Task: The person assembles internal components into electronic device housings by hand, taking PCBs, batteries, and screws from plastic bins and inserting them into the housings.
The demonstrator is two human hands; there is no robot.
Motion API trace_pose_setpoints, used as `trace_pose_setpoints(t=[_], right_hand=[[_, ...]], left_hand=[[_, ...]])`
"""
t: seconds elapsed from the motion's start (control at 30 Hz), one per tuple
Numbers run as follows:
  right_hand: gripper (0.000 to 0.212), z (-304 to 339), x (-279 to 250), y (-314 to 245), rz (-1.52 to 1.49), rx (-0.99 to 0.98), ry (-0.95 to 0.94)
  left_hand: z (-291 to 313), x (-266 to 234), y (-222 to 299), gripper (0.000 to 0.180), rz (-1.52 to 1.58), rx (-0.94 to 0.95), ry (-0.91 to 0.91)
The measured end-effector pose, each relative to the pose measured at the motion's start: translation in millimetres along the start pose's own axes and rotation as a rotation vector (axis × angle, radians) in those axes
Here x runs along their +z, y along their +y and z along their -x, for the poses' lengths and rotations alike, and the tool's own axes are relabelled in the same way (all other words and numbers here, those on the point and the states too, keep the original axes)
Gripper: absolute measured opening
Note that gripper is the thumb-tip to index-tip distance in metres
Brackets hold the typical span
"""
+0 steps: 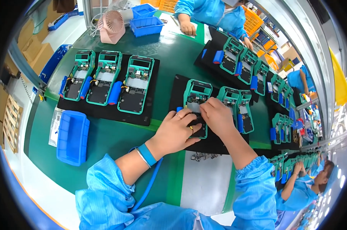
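Note:
A green-framed handheld device [197, 87] with exposed inner parts lies on a black mat in front of me, mostly covered by my hands. My left hand [176, 129] rests across its left side, fingers curled over the frame and the thumb near its lower end. From the right, my right hand [218, 115] reaches onto the device's middle, thumb and fingers pinched together; what they pinch is hidden. Beside my left fingertips the end of a blue cylindrical battery [179, 109] shows. Two similar open devices [244, 111] lie just right of my right hand.
Three open devices [135, 84] with blue batteries lie on a black mat at the left. A blue bin [71, 138] stands nearer me. A blue coiled cord [150, 184] runs from my left wristband. A pink fan [113, 25] and co-worker [215, 13] are at the far side.

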State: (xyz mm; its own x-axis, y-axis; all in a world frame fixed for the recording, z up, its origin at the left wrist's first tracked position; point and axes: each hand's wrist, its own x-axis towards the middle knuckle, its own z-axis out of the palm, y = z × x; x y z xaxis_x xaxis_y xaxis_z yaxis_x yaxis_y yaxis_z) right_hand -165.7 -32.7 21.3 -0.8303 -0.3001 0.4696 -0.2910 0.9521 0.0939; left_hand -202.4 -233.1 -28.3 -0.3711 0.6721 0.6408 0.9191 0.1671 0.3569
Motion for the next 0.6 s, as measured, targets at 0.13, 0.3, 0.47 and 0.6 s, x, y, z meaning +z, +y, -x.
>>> trace_pose_setpoints(t=[0.13, 0.3, 0.47, 0.6], right_hand=[[0.011, -2, 5, 2, 0.112, -0.038, -0.041], [0.011, -10, -1, -1, 0.267, -0.138, -0.156], [0.012, -17, 1, 4, 0.286, -0.133, -0.155], [0.013, -22, -11, 2, 0.332, -0.034, -0.205]], left_hand=[[0, -1, 0, 0.042, 0.023, -0.023, -0.01], [2, -1, -1, 0.043, 0.034, -0.033, -0.02], [2, -1, 0, 0.042, 0.029, -0.035, -0.029], [0, 0, 3, 0.043, 0.025, -0.019, -0.04]])
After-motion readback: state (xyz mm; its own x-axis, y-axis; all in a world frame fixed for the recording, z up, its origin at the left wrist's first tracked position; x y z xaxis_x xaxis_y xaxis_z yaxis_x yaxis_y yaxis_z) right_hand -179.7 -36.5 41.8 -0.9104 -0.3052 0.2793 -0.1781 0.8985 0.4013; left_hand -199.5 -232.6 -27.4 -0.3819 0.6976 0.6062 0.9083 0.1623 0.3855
